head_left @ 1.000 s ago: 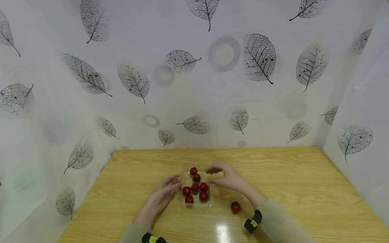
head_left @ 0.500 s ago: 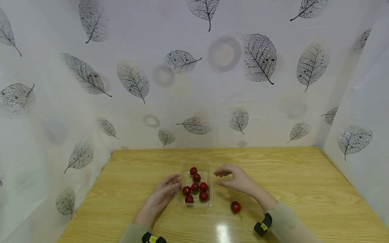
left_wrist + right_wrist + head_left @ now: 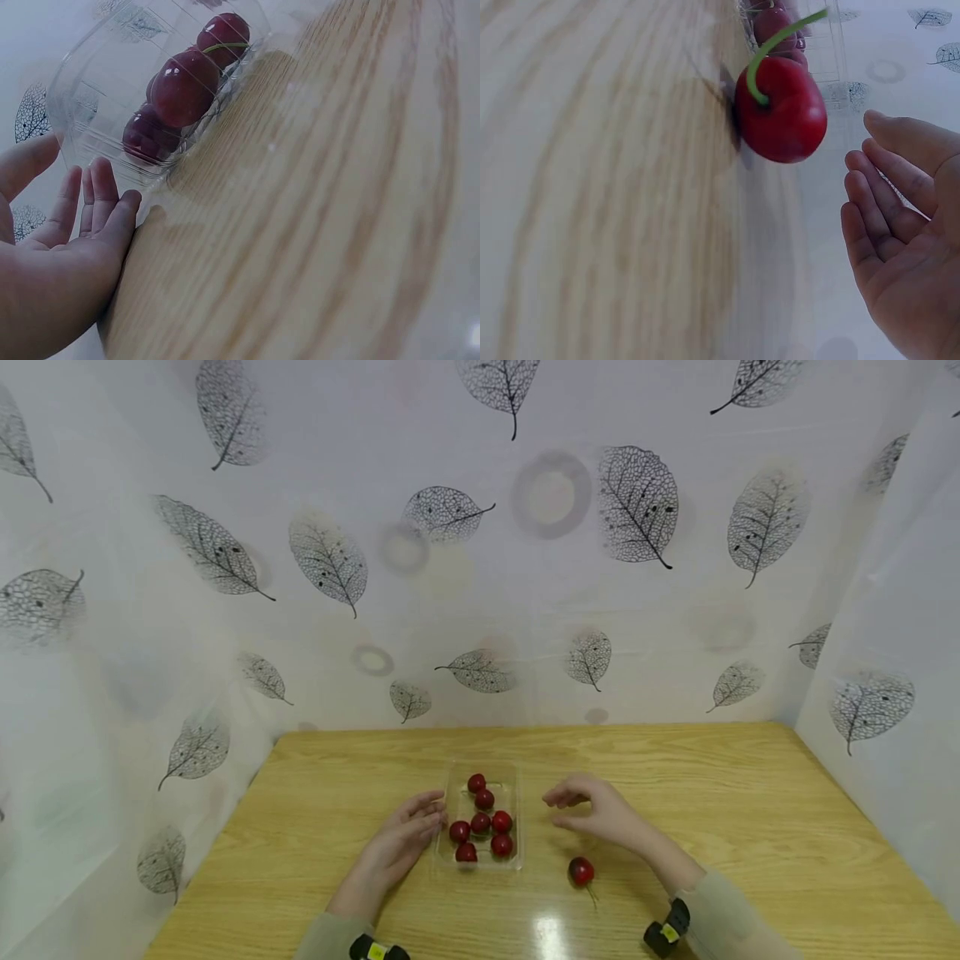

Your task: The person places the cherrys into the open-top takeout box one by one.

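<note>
We see loose cherry (image 3: 581, 870) near worktop (image 3: 750, 827) front edge, right of clear tray (image 3: 517, 858) of cherries. Right hand (image 3: 600, 814) above it, relaxed, empty. Left hand (image 3: 397, 843) flat against tray. Cherry likely light, bruisable; take stem. Glossy wood; leaf-print walls.

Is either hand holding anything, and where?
Nothing is held. The left hand rests open against the clear tray; the right hand hovers empty.

Bright, even light; glare spot on the table (image 3: 551, 935), wide-angle bending at edges, wrist views softly blurred.
</note>
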`<move>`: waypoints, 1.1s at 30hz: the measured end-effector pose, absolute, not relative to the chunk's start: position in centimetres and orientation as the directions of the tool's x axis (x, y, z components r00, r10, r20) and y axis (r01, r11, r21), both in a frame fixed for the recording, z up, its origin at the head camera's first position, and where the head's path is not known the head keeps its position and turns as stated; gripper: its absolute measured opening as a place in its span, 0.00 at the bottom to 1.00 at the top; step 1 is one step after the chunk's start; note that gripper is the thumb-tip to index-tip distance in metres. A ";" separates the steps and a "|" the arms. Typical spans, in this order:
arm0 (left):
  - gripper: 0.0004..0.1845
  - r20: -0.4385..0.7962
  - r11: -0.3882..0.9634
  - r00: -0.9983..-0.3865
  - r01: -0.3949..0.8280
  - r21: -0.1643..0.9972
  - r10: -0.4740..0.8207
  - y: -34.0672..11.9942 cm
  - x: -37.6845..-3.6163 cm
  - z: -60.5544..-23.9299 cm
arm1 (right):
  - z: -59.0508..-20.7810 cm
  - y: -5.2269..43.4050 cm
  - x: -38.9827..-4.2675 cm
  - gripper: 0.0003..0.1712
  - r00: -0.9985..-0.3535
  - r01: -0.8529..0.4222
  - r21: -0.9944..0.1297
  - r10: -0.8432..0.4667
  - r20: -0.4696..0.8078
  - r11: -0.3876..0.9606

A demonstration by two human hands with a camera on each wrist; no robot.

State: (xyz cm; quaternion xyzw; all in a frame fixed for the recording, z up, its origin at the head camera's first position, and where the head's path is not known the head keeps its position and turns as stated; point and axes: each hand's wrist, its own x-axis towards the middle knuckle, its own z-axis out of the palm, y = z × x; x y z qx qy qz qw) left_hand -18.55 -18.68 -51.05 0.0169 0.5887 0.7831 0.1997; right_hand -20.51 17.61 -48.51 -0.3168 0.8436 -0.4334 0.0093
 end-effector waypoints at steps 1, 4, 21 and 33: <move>0.27 -0.209 -0.228 -0.919 -0.293 0.928 0.334 -18.7 -18.5 -51.1 | -48.6 17.7 -20.5 0.17 -0.800 -0.524 -0.740 -0.541 0.258 0.422; 0.27 -0.208 -0.232 -0.919 -0.294 0.927 0.337 -18.7 -18.5 -51.1 | -49.0 18.1 -20.3 0.17 -0.805 -0.518 -0.743 -0.536 0.256 0.424; 0.27 -0.203 -0.230 -0.924 -0.285 0.930 0.323 -18.6 -18.6 -51.4 | -49.9 19.9 -19.1 0.17 -0.816 -0.475 -0.781 -0.534 0.220 0.404; 0.28 -0.205 -0.225 -0.924 -0.286 0.932 0.323 -18.7 -18.7 -51.5 | -50.2 20.8 -18.1 0.18 -0.833 -0.407 -0.813 -0.534 0.145 0.416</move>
